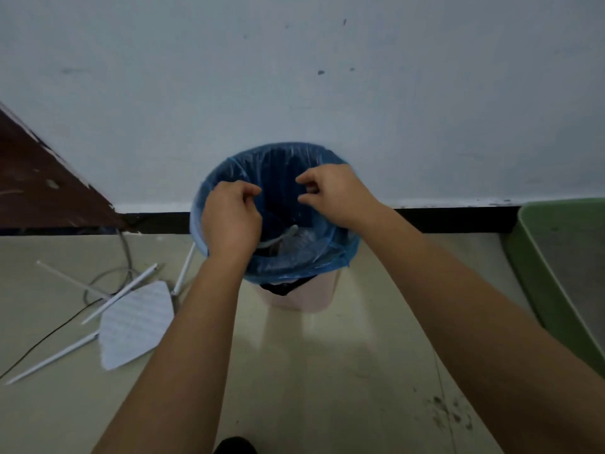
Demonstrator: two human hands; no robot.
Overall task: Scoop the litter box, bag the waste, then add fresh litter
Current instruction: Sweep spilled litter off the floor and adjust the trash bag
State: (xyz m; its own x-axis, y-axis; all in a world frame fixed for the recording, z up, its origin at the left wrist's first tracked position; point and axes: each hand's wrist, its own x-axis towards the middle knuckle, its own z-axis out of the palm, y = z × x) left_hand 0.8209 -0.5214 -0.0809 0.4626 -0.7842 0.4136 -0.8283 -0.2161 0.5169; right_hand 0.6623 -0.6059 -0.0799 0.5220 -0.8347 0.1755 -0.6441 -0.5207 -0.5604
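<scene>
A white router (pixel 134 322) and wires (pixel 125 253) lie on the floor (pixel 311 371) at my left; the green litter box (pixel 553 273) sits at my right. The bin (pixel 294 298) with its blue bag (pixel 281 158) stands against the wall (pixel 294 77). My left hand (pixel 229 217) pinches the bag; my right hand (pixel 330 191) curls its fingers over it, holding what I cannot tell

From my end the bin liner (pixel 278 165) looks like thin, crinkly, see-through blue plastic, over a smooth pale pink plastic bin (pixel 294 298). The floor (pixel 327 355) is glossy tile, the wall (pixel 294 77) matt scuffed paint, the green litter box (pixel 540 273) at 3 o'clock reads as matt plastic, and that's a paper sheet (pixel 137 322) at 8 o'clock.
</scene>
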